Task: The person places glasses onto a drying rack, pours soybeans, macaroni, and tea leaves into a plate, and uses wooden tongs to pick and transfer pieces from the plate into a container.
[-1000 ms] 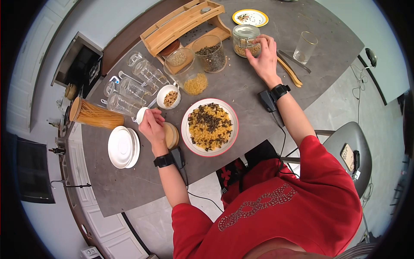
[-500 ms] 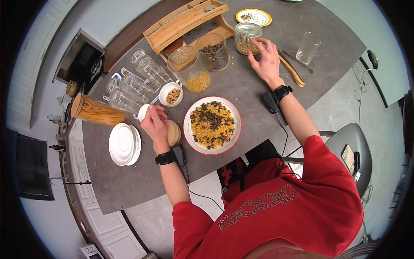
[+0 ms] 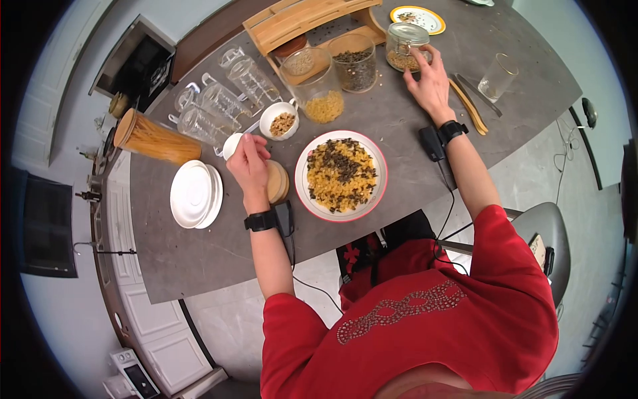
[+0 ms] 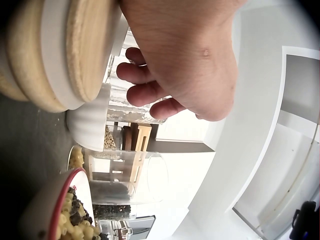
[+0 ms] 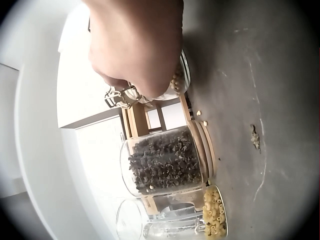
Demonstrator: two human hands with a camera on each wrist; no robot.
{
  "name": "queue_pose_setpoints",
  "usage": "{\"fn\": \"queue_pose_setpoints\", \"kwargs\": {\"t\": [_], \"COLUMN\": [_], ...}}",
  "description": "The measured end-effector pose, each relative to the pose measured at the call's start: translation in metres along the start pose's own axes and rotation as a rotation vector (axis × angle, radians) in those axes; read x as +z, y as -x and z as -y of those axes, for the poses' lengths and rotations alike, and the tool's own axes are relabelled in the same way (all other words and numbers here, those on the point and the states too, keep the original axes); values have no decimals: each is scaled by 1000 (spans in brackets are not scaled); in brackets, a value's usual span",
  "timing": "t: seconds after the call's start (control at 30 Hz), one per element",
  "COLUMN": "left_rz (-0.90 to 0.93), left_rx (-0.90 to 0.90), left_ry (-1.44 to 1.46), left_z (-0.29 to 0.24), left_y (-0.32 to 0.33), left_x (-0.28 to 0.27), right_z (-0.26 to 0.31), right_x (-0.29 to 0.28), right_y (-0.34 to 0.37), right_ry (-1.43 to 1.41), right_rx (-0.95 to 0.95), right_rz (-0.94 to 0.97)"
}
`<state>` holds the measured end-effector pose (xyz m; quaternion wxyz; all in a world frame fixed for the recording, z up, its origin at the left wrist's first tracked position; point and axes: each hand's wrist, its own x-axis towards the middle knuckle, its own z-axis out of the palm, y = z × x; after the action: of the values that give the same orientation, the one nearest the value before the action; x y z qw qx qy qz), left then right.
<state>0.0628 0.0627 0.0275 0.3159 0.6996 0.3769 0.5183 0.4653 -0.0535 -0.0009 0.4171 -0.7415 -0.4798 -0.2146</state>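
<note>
In the head view, my left hand (image 3: 249, 166) hovers beside a small white cup (image 3: 231, 145), above round wooden-topped containers (image 3: 276, 183). Its fingers hang loosely curled in the left wrist view, with nothing visible in them. My right hand (image 3: 432, 86) has its thumb and fingers about the front of a clip-lid glass jar (image 3: 403, 48) of pale grains. The right wrist view shows the wire clasp (image 5: 122, 96) beside this hand; its fingertips are partly hidden. Between the hands sits a red-rimmed bowl (image 3: 300, 176) of pasta and dark bits.
Glass containers of dark bits (image 3: 359, 70) and pasta (image 3: 324, 106) stand before a wooden rack (image 3: 299, 23). A nut-filled white cup (image 3: 271, 121), glass mugs (image 3: 222, 103), a spaghetti jar (image 3: 156, 138) and white plates (image 3: 193, 196) are at left. Tongs (image 3: 469, 106) and a glass (image 3: 497, 78) are at right.
The head view has shifted, moving the tabletop rightward and up in the picture. My right hand has slid slightly lower along the clip-lid jar. The left hand stays beside the small white cup.
</note>
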Motion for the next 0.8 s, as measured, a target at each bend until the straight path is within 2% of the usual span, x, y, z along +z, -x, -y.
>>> {"fn": "queue_pose_setpoints", "kwargs": {"t": [0.33, 0.63, 0.8], "left_rz": [13, -17, 6], "left_rx": [2, -11, -8], "left_ry": [-22, -12, -45], "left_z": [2, 0, 0], "left_y": [-1, -1, 0], "left_x": [-1, 1, 2], "right_z": [-7, 1, 13], "right_x": [-1, -11, -12], "right_y": [-3, -1, 1], "right_ry": [149, -12, 14], "right_rx": [-55, -40, -16], "right_rz": [-95, -97, -125]}}
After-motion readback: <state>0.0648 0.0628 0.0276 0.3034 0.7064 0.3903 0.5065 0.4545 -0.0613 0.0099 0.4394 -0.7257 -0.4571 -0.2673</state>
